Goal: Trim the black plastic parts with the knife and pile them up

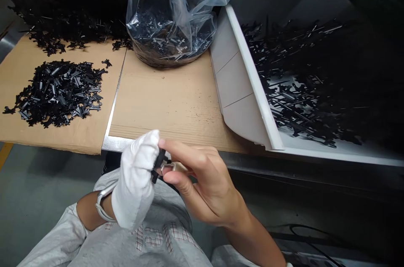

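My left hand (pixel 135 178), in a white glove, is closed around a small black plastic part (pixel 159 165) held just below the table's front edge. My bare right hand (pixel 202 183) pinches a small metal tool (pixel 173 168) against that part, thumb and forefinger pressed together. Both hands meet over my lap, above a grey printed shirt. Most of the black part is hidden by the glove.
A pile of black plastic parts (pixel 58 90) lies on cardboard (pixel 167 99) at the left, with more parts (pixel 69 27) behind. A clear plastic bag (pixel 172 19) of parts stands at the back centre. A white tray (pixel 252 86) at the right holds several black sprues (pixel 303 77).
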Motion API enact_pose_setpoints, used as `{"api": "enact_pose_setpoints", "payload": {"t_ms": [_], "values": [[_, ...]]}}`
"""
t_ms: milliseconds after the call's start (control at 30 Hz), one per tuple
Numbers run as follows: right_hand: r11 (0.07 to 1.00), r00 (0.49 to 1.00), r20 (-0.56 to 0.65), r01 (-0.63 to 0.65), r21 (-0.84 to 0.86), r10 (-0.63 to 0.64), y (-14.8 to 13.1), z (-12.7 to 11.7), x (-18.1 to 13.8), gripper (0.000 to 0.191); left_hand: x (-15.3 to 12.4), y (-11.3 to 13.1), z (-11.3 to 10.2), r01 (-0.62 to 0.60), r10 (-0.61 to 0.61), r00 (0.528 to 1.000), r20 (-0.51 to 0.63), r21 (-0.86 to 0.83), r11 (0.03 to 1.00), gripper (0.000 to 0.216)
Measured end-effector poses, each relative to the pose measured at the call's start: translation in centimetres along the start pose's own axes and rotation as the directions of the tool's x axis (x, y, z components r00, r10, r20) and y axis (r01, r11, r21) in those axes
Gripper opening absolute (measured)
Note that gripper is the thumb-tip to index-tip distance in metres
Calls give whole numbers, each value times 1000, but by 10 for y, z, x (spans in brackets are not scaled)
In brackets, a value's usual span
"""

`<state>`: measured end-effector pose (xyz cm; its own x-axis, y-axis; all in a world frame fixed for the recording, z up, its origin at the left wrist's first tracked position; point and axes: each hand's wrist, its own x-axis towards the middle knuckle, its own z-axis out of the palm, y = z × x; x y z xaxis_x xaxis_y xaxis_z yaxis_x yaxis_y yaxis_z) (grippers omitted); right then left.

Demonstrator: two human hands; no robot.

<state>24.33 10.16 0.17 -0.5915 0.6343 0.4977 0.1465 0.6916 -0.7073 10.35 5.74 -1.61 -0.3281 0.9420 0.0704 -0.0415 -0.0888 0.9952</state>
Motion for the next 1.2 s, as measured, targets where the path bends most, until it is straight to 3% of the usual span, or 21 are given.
{"api": "enact_pose_setpoints", "payload": {"t_ms": [67, 233, 333, 567, 667, 800, 900, 1000, 1067, 1100, 1200], "values": [[1000, 1000, -1, 9, -20, -9, 1, 1, 1, 38, -1, -1, -1, -96, 99, 995, -32, 103, 990, 42], [998, 999, -34, 38, -53, -40, 2, 5, 2, 34, -2, -5, 0, -276, 303, 953, -25, 342, 898, 13], [997, 996, -62, 64, -52, -67, 4, 8, 2, 32, -2, -10, 1, -353, 399, 917, -10, 443, 824, 16], [997, 996, -73, 57, -48, -60, 10, 10, 0, 27, -2, -16, 3, -363, 435, 900, -13, 531, 766, 20], [999, 996, -73, 48, -12, -49, 12, 9, -1, 27, -4, -19, 2, -343, 407, 913, -19, 502, 794, 26], [986, 995, -78, -42, 162, 55, 12, 9, 0, 33, -5, -23, 0, -304, 322, 947, 22, 397, 866, 36], [960, 974, -164, -108, 259, 154, 8, 8, 6, 24, 0, -19, 2, -200, 210, 978, 4, 318, 927, 27], [923, 939, -165, -245, 297, 302, 7, 5, 13, 13, 8, -5, 5, 66, -68, 998, 10, 130, 989, 18], [865, 909, -120, -329, 378, 398, 8, 2, 15, 21, 12, 4, 8, 265, -256, 961, 103, -86, 960, 14], [827, 895, -96, -355, 436, 435, 10, 2, 15, 26, 15, 8, 9, 346, -317, 933, 168, -182, 921, 21], [724, 862, -26, -409, 556, 507, 13, 2, 14, 26, 21, 15, 13, 585, -428, 799, 422, -383, 715, 47]]}}
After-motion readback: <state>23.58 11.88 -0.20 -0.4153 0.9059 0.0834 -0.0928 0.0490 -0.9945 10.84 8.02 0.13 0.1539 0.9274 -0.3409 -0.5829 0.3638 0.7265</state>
